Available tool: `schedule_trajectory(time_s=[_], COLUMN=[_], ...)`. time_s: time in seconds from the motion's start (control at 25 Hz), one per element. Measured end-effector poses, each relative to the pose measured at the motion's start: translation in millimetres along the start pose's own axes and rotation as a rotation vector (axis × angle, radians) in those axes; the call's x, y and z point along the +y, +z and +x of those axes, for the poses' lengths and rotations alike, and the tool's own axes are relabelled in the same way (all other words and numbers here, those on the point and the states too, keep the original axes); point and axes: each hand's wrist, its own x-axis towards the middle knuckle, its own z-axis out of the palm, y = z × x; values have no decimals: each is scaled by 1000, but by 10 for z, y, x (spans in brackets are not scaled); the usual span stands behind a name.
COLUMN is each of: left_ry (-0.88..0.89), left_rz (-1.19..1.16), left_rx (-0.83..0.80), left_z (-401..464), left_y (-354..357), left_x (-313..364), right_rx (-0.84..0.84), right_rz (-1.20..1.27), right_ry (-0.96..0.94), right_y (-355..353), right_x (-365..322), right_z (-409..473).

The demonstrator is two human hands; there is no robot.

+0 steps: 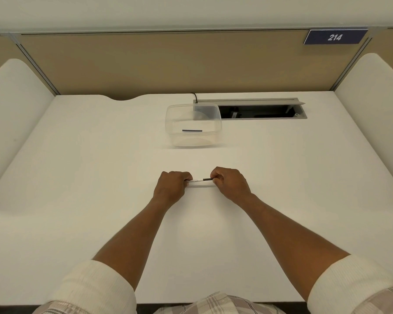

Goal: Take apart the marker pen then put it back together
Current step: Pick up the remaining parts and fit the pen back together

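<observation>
A thin marker pen (199,180) with a white barrel and a black section at its right end is held level just above the white desk. My left hand (171,185) is closed around the white left end. My right hand (229,181) pinches the black right end. Both ends of the pen are hidden inside my fingers. Farther back, a thin dark rod-like piece (192,130) lies inside a clear plastic container (216,123).
The white desk (100,177) is bounded by a tan partition at the back and white side panels. An open cable tray (262,111) is recessed in the desk behind the container, with a black cable beside it. A blue sign reads 214 (335,37).
</observation>
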Motion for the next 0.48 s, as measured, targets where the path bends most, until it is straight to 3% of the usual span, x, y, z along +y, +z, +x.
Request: schedule_trajectory(time_s=[0.48], left_ry=[-32], left_rz=[-94], left_rx=[-78], left_z=[-12], left_y=[-6], left_x=[79], right_rx=[-52], right_rz=[179], right_ry=[-30], right_y=[42], right_x=[39], right_z=[12])
